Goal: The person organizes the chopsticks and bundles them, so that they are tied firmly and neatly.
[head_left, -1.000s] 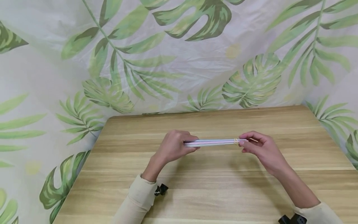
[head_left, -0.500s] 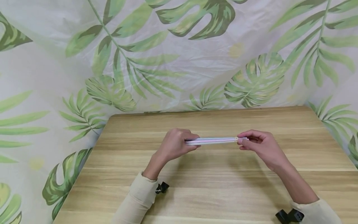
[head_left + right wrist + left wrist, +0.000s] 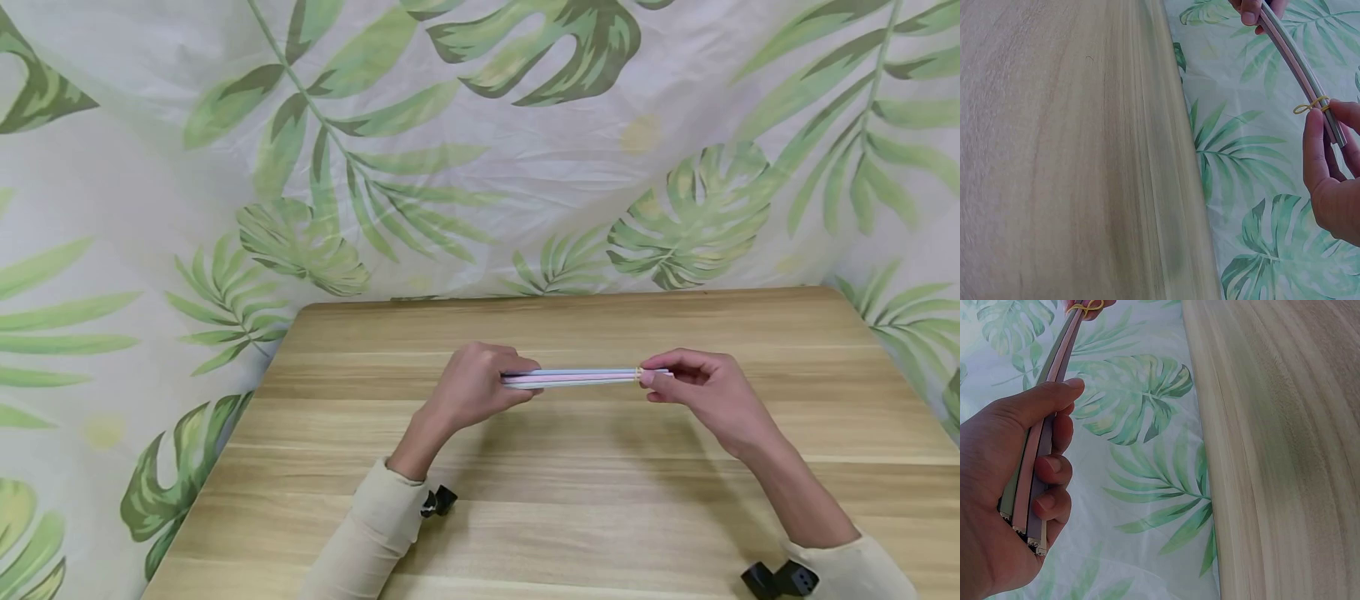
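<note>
Pink, green and lavender sticks (image 3: 573,378) stretch between the two hands, and from my end I see them held level, up off the bench. My left hand (image 3: 480,380) is closed firmly around one end of them: the left wrist view shows the thumb laid over the sticks, the fingers curled round from the other side, and the silvery stick ends sitting near the heel of the palm. My right hand (image 3: 705,392) has only a fingertip hold, with thumb and fingers drawn together near the other end, pinching the sticks just at the yellow band (image 3: 1314,105). That band goes round the sticks right at the right fingertips, well apart from the left hand, and a small loop of it pokes out to one side. I cannot tell how many turns it makes. Short stick ends run past the band, in among the right fingers.

Below both hands is the wood-grained bench (image 3: 570,500), with soft shadows (image 3: 660,442) on it. Beyond the hands hangs a pale cloth (image 3: 525,192) printed with green leaves. Behind each hand I see a cream sleeve (image 3: 375,517) and a black camera (image 3: 442,501) at the wrist.
</note>
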A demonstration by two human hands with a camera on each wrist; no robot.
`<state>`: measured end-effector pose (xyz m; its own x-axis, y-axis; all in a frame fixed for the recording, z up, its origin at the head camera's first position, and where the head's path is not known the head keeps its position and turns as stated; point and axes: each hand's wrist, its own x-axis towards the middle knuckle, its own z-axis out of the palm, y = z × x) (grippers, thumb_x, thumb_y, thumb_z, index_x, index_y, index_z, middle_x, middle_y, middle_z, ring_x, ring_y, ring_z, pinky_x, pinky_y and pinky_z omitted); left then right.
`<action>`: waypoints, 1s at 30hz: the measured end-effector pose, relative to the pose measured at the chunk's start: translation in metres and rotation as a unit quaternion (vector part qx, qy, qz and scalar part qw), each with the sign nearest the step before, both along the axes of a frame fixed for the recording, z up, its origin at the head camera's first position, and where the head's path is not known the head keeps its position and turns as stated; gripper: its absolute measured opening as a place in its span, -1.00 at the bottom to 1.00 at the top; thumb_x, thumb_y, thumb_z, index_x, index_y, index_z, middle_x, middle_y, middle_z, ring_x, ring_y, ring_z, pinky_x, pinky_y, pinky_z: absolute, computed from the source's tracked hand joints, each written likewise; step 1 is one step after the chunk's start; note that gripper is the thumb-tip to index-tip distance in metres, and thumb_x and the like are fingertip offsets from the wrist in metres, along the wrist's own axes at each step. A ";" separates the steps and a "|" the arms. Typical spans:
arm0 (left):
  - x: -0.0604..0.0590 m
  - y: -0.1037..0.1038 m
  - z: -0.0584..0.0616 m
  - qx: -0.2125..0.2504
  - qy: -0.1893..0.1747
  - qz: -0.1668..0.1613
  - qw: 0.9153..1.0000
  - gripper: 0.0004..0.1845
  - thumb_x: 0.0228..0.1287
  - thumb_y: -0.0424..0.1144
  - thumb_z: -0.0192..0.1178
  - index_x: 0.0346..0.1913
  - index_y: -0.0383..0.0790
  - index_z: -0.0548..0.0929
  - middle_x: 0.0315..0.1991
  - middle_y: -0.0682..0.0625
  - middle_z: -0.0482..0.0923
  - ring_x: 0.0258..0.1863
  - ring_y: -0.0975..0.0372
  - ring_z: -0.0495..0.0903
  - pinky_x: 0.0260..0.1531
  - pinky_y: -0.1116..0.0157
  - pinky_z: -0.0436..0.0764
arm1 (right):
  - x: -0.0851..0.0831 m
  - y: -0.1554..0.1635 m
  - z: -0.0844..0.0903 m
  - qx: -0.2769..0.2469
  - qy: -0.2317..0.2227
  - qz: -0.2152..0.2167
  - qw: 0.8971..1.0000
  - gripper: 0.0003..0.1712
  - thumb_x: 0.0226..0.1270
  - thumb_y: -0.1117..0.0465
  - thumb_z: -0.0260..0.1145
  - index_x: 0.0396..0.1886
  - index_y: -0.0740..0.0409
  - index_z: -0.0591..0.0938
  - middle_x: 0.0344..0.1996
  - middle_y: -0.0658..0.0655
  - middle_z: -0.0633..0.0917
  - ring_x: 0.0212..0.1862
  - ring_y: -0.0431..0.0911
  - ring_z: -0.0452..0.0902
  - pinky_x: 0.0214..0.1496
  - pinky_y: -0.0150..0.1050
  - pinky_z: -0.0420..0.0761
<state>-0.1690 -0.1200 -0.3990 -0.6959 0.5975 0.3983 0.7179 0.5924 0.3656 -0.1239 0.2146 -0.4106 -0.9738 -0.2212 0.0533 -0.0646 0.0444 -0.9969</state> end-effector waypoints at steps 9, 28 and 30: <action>0.000 0.002 -0.001 -0.004 -0.011 -0.005 1.000 -0.88 0.19 -0.22 0.60 -0.26 0.08 0.88 -0.49 0.21 0.70 -0.58 0.47 0.38 -0.52 0.49 0.36 | 0.001 0.000 -0.002 0.012 0.001 -0.005 1.000 -0.83 0.47 0.34 0.45 -0.02 0.29 0.80 -0.25 -0.08 0.85 -0.23 -0.17 0.83 -0.07 -0.29 0.80; 0.005 0.008 -0.001 -0.016 0.003 -0.017 1.000 -0.86 0.20 -0.19 0.61 -0.18 0.03 0.91 -0.40 0.15 0.80 -0.58 0.47 0.42 -0.50 0.52 0.39 | 0.002 -0.021 -0.001 0.065 -0.007 0.027 0.997 -0.53 0.43 0.23 0.52 0.21 0.42 0.70 -0.11 -0.08 0.85 -0.09 -0.11 0.85 -0.02 -0.19 0.81; 0.004 0.007 0.000 -0.009 0.001 -0.010 1.000 -0.87 0.21 -0.19 0.61 -0.18 0.04 0.91 -0.42 0.17 0.79 -0.57 0.46 0.41 -0.49 0.51 0.39 | 0.002 -0.017 0.003 0.072 0.003 0.021 0.997 -0.53 0.47 0.21 0.49 0.23 0.40 0.68 -0.08 -0.09 0.83 -0.09 -0.16 0.84 -0.03 -0.20 0.81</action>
<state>-0.1653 -0.1130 -0.3986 -0.6828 0.6192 0.3878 0.7305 0.5843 0.3534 -0.1215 0.1977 -0.4078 -0.9633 -0.2673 0.0243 -0.0756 0.1833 -0.9801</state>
